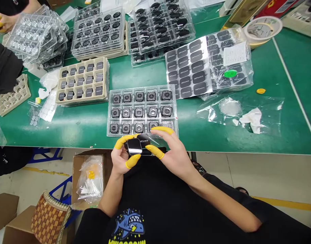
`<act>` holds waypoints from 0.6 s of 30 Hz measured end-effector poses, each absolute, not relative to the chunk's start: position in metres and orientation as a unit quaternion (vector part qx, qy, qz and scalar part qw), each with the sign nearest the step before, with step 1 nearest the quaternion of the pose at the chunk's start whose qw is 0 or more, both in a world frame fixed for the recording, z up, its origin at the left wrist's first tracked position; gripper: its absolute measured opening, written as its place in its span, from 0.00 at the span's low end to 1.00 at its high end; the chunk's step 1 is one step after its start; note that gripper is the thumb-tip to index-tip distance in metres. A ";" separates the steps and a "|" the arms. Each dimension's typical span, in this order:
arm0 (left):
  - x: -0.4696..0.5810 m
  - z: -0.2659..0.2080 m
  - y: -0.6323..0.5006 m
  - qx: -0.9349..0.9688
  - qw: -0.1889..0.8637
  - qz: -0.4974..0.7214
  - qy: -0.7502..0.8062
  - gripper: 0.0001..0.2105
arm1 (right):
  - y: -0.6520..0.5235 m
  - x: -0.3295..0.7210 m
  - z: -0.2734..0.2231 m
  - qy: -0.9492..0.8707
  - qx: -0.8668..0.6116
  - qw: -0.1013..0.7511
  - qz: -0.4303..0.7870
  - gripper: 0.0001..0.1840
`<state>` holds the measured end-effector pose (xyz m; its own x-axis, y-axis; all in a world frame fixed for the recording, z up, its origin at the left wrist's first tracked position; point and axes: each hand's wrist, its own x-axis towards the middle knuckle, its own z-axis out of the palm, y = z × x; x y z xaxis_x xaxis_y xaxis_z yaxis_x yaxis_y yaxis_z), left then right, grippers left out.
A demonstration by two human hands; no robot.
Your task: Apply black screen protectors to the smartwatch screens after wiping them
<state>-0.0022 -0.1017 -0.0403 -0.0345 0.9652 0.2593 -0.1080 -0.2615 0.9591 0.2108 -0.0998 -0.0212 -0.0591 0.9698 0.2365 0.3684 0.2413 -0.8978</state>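
Yellow finger cots cover the thumb and fingertips of my left hand point(119, 161), which grips a black square watch body point(134, 145) by its edges, glossy screen towards me. My right hand point(174, 152), also in yellow finger cots, pinches a dark printed film point(144, 138) that lies against the watch body; how much of it is attached I cannot tell. Just beyond my hands is a clear plastic tray point(176, 113) with several black watch bodies, sensor side up. Its front right pocket holds none, and my right fingers partly cover the pocket beside it.
Printed film sheets point(186, 69) lie at the right, near a tape roll point(263, 28) and clear bag point(268, 115). A beige tray stack point(83, 101) stands left; clear trays point(98, 30) are piled behind. A co-worker's hand point(4, 23) shows far left. Below is an open carton point(88, 183).
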 end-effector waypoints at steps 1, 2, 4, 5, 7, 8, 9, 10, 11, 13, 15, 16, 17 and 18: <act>-0.002 -0.040 -0.102 0.526 0.454 0.597 0.402 0.28 | -0.099 0.210 -0.020 -0.627 -0.513 0.449 0.378 0.22; -0.001 -0.039 -0.102 0.526 0.457 0.598 0.397 0.28 | -0.098 0.210 -0.019 -0.608 -0.508 0.445 0.418 0.23; 0.000 -0.039 -0.102 0.523 0.462 0.598 0.394 0.28 | -0.096 0.211 -0.016 -0.573 -0.498 0.431 0.488 0.25; 0.001 -0.040 -0.102 0.522 0.464 0.598 0.394 0.28 | -0.095 0.212 -0.015 -0.557 -0.494 0.423 0.516 0.27; 0.002 -0.040 -0.103 0.522 0.469 0.595 0.393 0.29 | -0.094 0.212 -0.013 -0.530 -0.491 0.406 0.559 0.29; 0.002 -0.040 -0.103 0.523 0.471 0.592 0.392 0.29 | -0.093 0.213 -0.013 -0.521 -0.490 0.400 0.573 0.30; 0.002 -0.040 -0.103 0.524 0.473 0.590 0.392 0.29 | -0.092 0.213 -0.012 -0.516 -0.488 0.394 0.583 0.30; 0.002 -0.040 -0.103 0.524 0.475 0.588 0.392 0.29 | -0.092 0.213 -0.012 -0.516 -0.484 0.387 0.591 0.30; 0.002 -0.040 -0.103 0.524 0.475 0.587 0.394 0.29 | -0.091 0.213 -0.013 -0.517 -0.480 0.381 0.597 0.29; 0.000 -0.040 -0.103 0.524 0.471 0.586 0.400 0.29 | -0.090 0.214 -0.013 -0.519 -0.470 0.370 0.611 0.27; -0.001 -0.039 -0.103 0.527 0.462 0.586 0.406 0.29 | -0.089 0.216 -0.014 -0.520 -0.466 0.368 0.613 0.26; -0.002 -0.039 -0.102 0.531 0.455 0.587 0.409 0.29 | -0.089 0.217 -0.015 -0.522 -0.468 0.374 0.607 0.26; -0.002 -0.038 -0.102 0.535 0.447 0.588 0.410 0.29 | -0.089 0.218 -0.015 -0.527 -0.469 0.382 0.597 0.25; -0.003 -0.038 -0.101 0.538 0.441 0.590 0.410 0.29 | -0.090 0.220 -0.016 -0.535 -0.471 0.391 0.582 0.25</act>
<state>-0.0025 -0.1012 -0.0380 -0.0312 0.9614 0.2733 -0.0785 -0.2750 0.9582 0.2202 -0.0895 -0.0161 -0.2496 0.9595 -0.1308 0.0484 -0.1226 -0.9913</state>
